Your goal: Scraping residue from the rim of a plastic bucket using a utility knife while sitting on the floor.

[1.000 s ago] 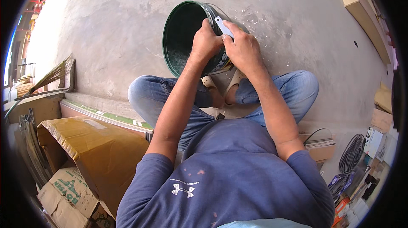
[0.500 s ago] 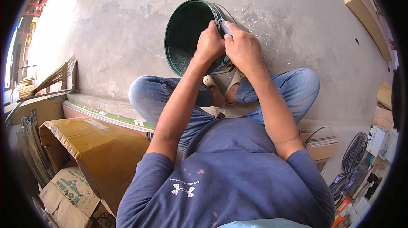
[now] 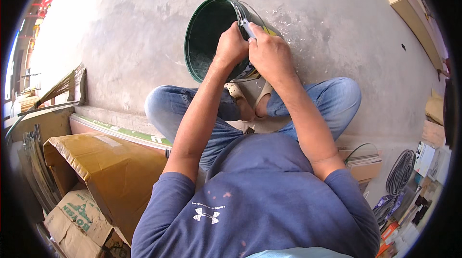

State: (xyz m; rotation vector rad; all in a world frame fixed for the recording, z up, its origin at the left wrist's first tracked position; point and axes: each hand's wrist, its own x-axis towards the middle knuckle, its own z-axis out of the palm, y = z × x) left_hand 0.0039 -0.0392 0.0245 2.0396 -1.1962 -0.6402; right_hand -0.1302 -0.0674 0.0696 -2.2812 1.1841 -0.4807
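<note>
A dark green plastic bucket [image 3: 207, 37] lies tilted on the concrete floor between my feet, its open mouth toward me. My left hand [image 3: 231, 46] grips the bucket's near rim. Just beside it, my right hand [image 3: 270, 55] is closed around a small grey-white tool [image 3: 248, 28] whose tip presses against the bucket's rim by the wire handle. I sit with my knees spread, in blue jeans and light sandals [image 3: 238, 97].
Pale flakes [image 3: 288, 15] are scattered on the floor past the bucket. Opened brown cardboard boxes [image 3: 110, 171] stand at my left. A coiled grey hose [image 3: 399, 171] and small packages lie at the right. A long wooden plank [image 3: 409, 12] runs along the upper right.
The bucket and both hands have shifted slightly up and to the right in view; the grip on the rim and the tool stays the same.
</note>
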